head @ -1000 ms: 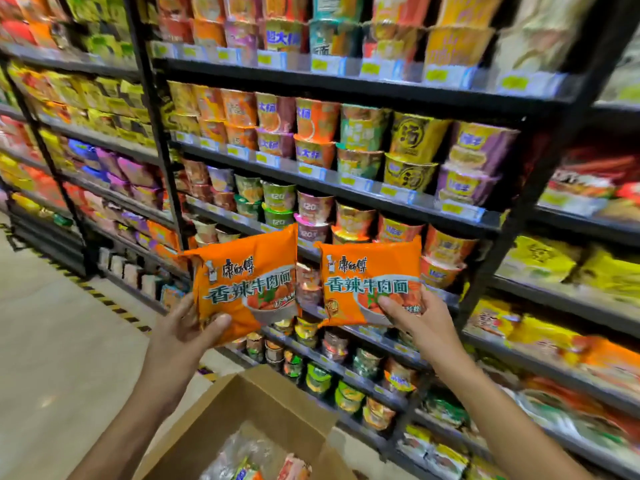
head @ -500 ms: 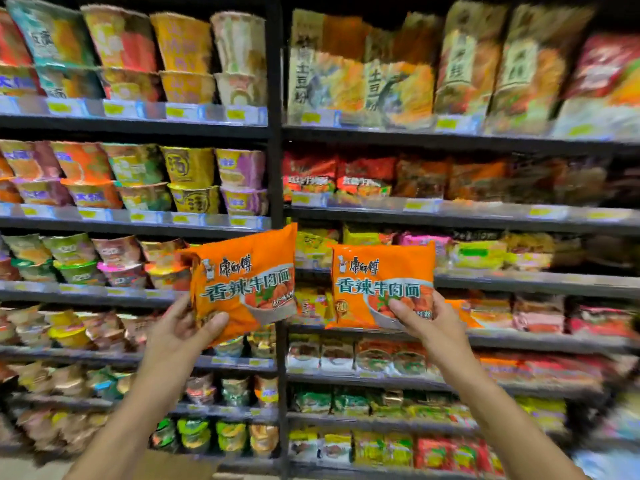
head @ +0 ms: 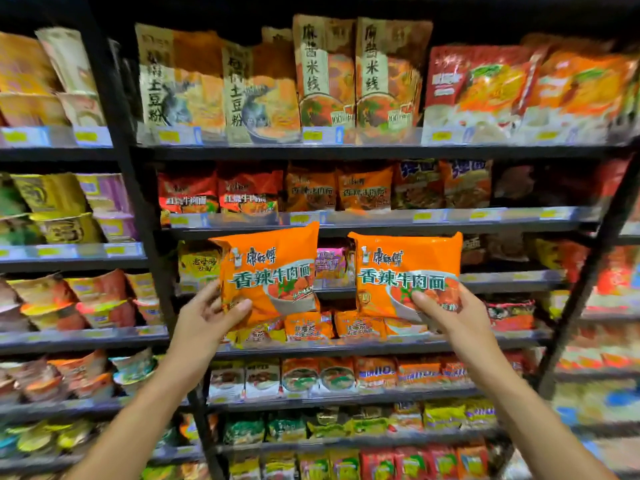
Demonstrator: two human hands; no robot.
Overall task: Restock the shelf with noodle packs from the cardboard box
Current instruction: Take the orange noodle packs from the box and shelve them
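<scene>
I hold two orange noodle packs up in front of the black shelf unit. My left hand (head: 204, 315) grips the left orange pack (head: 273, 261) by its lower left corner. My right hand (head: 450, 317) grips the right orange pack (head: 405, 261) at its lower right. Both packs hang just below the second shelf's edge (head: 381, 218), where matching orange packs (head: 363, 190) stand in a row beside red packs (head: 218, 192). The cardboard box is out of view.
A black upright post (head: 138, 188) divides the cup-noodle shelves (head: 69, 251) on the left from the bag-noodle shelves. Tall bags (head: 325, 74) fill the top shelf. Another post (head: 588, 289) stands on the right. Lower shelves hold several rows of packs.
My view has swung right and up from the box and cup-noodle shelves to the bag-noodle section. Both hands have kept hold of their packs and risen towards the second shelf.
</scene>
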